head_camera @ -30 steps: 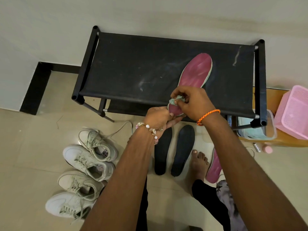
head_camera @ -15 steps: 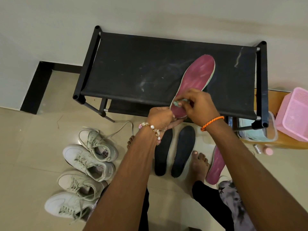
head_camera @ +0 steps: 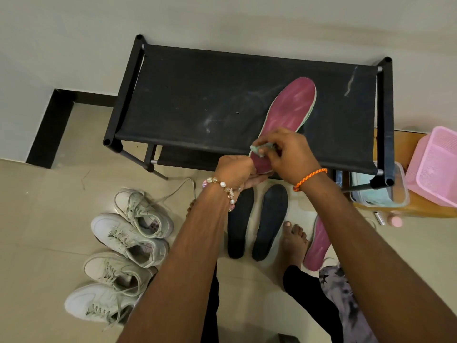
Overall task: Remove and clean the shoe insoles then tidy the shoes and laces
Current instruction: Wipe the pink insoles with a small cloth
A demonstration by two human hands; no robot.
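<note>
Black fabric counter (head_camera: 197, 100) carries the pink insole (head_camera: 290, 105), toe end well onto the fabric, heel end hanging over the near edge. Left hand (head_camera: 235, 170) has its grip clamped on the heel from below; right hand (head_camera: 284, 152) has its grip pinched on a small pale-green wipe (head_camera: 259, 147) pressed on the heel area. Step: scrubbing the heel. Do it well: keep the heel pinned so the insole doesn't slide on the fabric, stroke heel to toe, refold the wipe once dirty. Two black insoles (head_camera: 257, 219) and a second pink insole (head_camera: 317, 243) wait on the floor, four pale sneakers (head_camera: 123, 248) to the left.
</note>
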